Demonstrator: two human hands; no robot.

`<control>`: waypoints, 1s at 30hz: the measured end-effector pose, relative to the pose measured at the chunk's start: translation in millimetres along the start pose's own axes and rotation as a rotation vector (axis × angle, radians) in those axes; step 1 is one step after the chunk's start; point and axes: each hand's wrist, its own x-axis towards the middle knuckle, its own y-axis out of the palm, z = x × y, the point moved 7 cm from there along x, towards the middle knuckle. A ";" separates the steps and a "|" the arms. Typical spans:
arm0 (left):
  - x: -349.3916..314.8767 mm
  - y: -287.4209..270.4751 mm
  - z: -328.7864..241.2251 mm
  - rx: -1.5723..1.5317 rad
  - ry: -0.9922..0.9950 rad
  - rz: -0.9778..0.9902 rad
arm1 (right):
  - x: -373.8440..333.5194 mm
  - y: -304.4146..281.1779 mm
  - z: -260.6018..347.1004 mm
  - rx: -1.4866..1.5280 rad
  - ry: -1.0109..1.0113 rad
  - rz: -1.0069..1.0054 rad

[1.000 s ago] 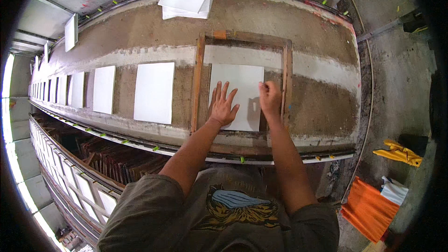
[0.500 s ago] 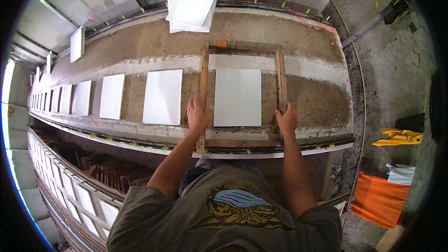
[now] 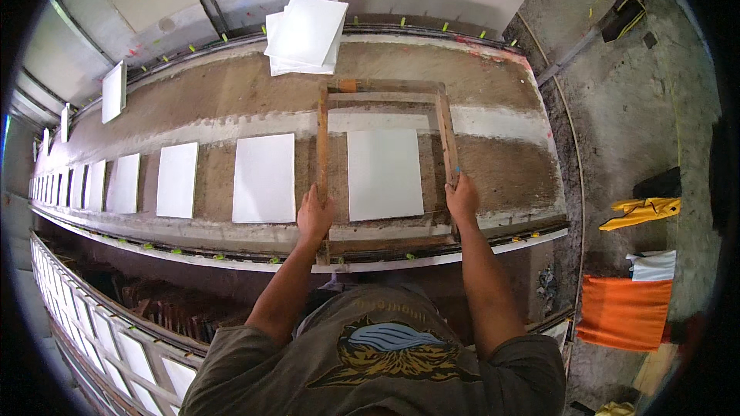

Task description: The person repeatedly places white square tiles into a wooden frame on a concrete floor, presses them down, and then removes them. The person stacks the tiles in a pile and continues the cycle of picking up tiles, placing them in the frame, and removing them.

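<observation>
A rectangular wooden frame (image 3: 322,142) is held level over the long table. My left hand (image 3: 314,217) is closed on its left bar near the front corner. On the right bar, my right hand (image 3: 463,200) grips it at about the same depth. Inside the frame's outline lies a white rectangular sheet (image 3: 384,177), with more room on its far side than its near side. I cannot tell whether a mesh spans the frame, or whether the frame touches the table.
More white sheets (image 3: 264,179) lie in a row leftward along the brown, stained table (image 3: 509,162). A loose stack of white sheets (image 3: 307,35) sits at the table's far edge. Small yellow-green tabs line both rails. An orange cloth (image 3: 624,312) and a yellow cloth (image 3: 644,212) are at right.
Relative to the white sheet beneath, the frame has shifted slightly left and away from me. Both hands keep their grip. The whole view has also shifted a little.
</observation>
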 end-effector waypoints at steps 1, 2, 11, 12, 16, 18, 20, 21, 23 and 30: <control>1.7 -6.0 -0.6 -0.028 0.003 -0.023 | -0.4 -1.4 2.7 -0.011 -0.014 -0.053; 4.1 -11.3 -1.1 -0.057 0.006 -0.046 | -0.7 -4.1 4.0 -0.022 -0.028 -0.107; 32.8 -46.0 -76.2 -0.127 0.177 -0.180 | 46.4 -48.9 -3.1 0.065 -0.048 -0.216; 31.9 -41.9 -87.4 -0.141 0.142 -0.165 | 52.9 -53.3 -13.6 0.069 -0.046 -0.223; 28.2 -24.7 -127.4 -0.137 0.185 -0.277 | 78.3 -84.7 -37.5 0.079 -0.077 -0.235; 25.7 -5.1 -155.1 -0.181 0.093 -0.205 | 89.9 -98.2 -61.2 0.103 -0.070 -0.205; 23.0 21.4 -178.8 -0.194 0.011 -0.120 | 103.0 -105.9 -97.9 0.161 -0.039 -0.153; 17.9 33.0 -193.2 -0.205 0.008 -0.124 | 113.8 -104.3 -120.2 0.174 -0.051 -0.170; 4.7 56.3 -219.4 -0.216 0.000 -0.127 | 122.0 -108.3 -145.1 0.207 -0.067 -0.194; -31.8 140.9 -273.2 -0.176 0.008 -0.051 | 139.0 -95.7 -260.4 0.241 0.002 -0.070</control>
